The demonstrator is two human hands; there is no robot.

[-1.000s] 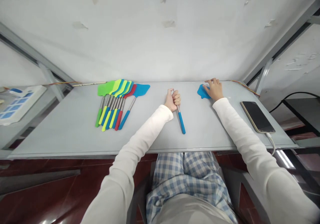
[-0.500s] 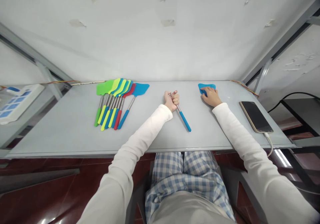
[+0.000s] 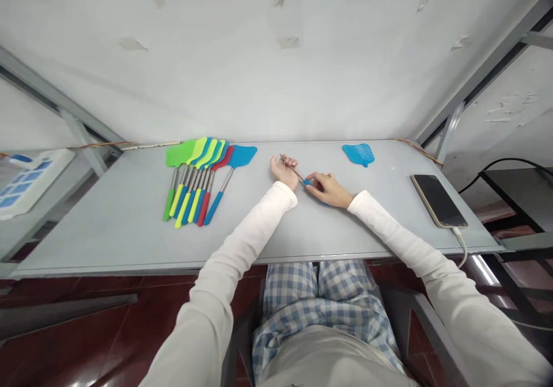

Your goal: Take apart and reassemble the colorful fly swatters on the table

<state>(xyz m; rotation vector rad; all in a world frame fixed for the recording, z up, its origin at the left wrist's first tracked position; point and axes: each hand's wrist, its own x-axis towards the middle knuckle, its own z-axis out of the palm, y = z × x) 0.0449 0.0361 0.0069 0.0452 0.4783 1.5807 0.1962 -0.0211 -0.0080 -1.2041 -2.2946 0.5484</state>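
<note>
A fly swatter handle [image 3: 295,170], a thin metal rod with a blue grip, lies slantwise between my two hands. My left hand [image 3: 283,173] is turned palm up, its fingers loosely curled about the rod near its upper end and the thumb held apart. At the other end, my right hand [image 3: 329,190] is closed over the blue grip and covers most of it. The loose blue swatter head [image 3: 359,153], a perforated leaf-shaped paddle, lies flat at the back right of the table, apart from both hands.
Several fly swatters [image 3: 196,165] in green, yellow, blue and red lie overlapped at the left, a blue swatter [image 3: 242,156] at their right end. A phone [image 3: 438,200] with a white cable rests on the right of the grey table [image 3: 129,243]. A white power strip [image 3: 34,179] is far left.
My right hand has left the blue swatter head and moved left onto the grip. The left hand has loosened and shifted slightly left; the handle has tilted flatter, its grip end raised.
</note>
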